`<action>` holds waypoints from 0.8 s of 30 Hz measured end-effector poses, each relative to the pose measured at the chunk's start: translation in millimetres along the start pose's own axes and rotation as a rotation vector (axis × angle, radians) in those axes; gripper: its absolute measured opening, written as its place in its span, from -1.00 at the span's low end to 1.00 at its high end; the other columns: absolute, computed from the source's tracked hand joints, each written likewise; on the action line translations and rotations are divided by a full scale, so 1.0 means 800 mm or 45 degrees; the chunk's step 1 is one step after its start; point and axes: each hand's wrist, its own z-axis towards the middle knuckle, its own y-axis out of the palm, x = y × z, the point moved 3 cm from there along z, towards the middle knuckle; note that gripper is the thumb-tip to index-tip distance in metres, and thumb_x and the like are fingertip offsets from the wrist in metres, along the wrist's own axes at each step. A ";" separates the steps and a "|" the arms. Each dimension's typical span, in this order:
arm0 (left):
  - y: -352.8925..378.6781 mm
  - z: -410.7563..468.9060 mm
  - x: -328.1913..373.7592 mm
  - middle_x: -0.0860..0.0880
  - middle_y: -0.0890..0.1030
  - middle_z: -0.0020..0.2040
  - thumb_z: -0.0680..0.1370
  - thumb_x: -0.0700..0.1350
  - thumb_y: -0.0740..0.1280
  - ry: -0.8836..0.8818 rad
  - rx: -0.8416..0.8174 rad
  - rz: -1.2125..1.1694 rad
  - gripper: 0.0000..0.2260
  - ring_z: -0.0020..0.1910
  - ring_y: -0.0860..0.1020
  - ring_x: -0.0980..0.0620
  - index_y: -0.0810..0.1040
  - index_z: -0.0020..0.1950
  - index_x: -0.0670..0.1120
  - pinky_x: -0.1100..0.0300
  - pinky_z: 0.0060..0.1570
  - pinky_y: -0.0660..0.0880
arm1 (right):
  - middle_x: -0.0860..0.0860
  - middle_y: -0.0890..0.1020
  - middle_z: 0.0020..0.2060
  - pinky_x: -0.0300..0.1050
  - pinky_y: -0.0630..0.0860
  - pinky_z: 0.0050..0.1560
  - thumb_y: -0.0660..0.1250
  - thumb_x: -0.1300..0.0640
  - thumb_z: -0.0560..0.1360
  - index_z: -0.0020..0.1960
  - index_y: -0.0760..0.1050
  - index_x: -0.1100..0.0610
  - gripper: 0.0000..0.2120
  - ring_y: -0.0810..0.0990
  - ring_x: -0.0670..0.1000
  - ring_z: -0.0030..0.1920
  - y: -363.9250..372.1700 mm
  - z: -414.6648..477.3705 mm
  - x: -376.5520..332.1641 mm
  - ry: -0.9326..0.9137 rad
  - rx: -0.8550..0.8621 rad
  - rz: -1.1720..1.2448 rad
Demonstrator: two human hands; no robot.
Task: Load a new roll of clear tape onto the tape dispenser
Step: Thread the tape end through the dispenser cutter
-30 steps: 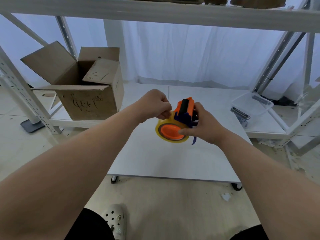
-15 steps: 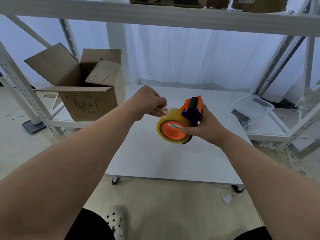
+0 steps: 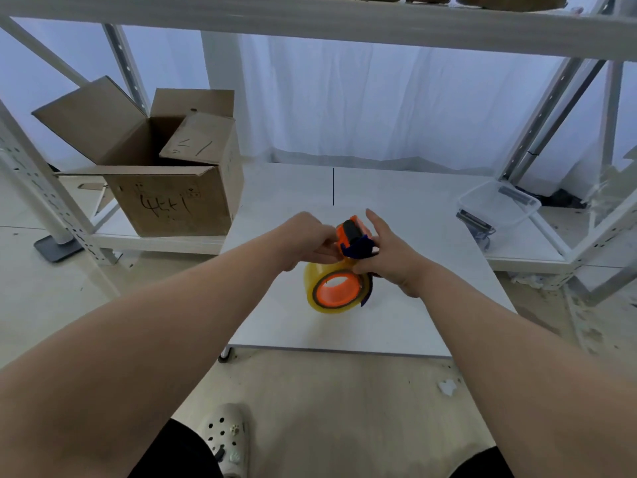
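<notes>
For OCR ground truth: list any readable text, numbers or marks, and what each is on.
"4" then an unreadable scrawl: handwritten on the cardboard box front.
Pen strokes on the box flap: no word.
Small print on box front: too small.
No text visible on the tape dispenser or tape roll.

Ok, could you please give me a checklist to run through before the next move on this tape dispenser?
1. Tape roll seated on the orange hub: ok.
2. Right hand grips the tape dispenser, thumb on the roll: ok.
3. Left hand pinches at the dispenser's front end, beside the black roller: ok.
4. Tape end actually caught in that pinch: cannot tell, since the tape is clear and the fingers hide it.
5. Tape threaded over the roller: cannot tell.
6. Dispenser held above the white table, touched only by the hands: ok.
</notes>
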 end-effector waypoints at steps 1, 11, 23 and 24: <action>0.003 0.001 -0.005 -0.26 0.64 -0.24 0.49 -0.31 0.26 -0.025 -0.017 0.003 -0.92 -0.19 0.65 -0.14 0.49 -0.21 -0.26 0.02 0.08 0.58 | 0.08 0.41 0.25 -0.22 0.55 -0.14 0.35 0.46 0.38 0.54 -0.06 -0.10 -0.04 0.52 0.12 0.14 0.002 0.002 0.001 -0.015 0.012 -0.028; 0.018 0.007 -0.014 -0.23 0.59 -0.23 0.47 -0.35 0.22 -0.102 0.012 -0.135 -0.91 -0.23 0.61 -0.14 0.50 -0.20 -0.27 0.01 0.05 0.59 | 0.01 0.41 0.13 -0.43 0.35 0.06 0.46 0.22 0.28 0.09 0.41 -0.03 -0.55 0.38 -0.21 0.07 0.006 0.006 -0.012 -0.511 0.169 -0.677; 0.022 0.009 -0.007 -0.03 0.47 -0.20 0.52 -0.24 0.29 -0.200 0.149 0.016 -0.96 -0.23 0.40 0.07 0.49 -0.14 -0.15 0.31 -0.33 0.35 | 0.06 0.36 0.27 0.10 0.47 0.19 0.47 -0.06 0.31 -0.07 0.49 0.03 -0.71 0.39 0.15 0.21 0.013 0.007 -0.003 -0.299 0.202 -0.840; 0.022 0.009 -0.006 -0.03 0.50 -0.13 0.52 -0.23 0.30 -0.192 0.155 0.013 -0.94 -0.16 0.42 0.05 0.51 -0.02 -0.18 0.30 -0.26 0.40 | 0.06 0.38 0.26 0.10 0.48 0.19 0.46 -0.03 0.34 -0.07 0.50 0.06 -0.74 0.41 0.15 0.20 0.015 0.008 -0.004 -0.305 0.222 -0.844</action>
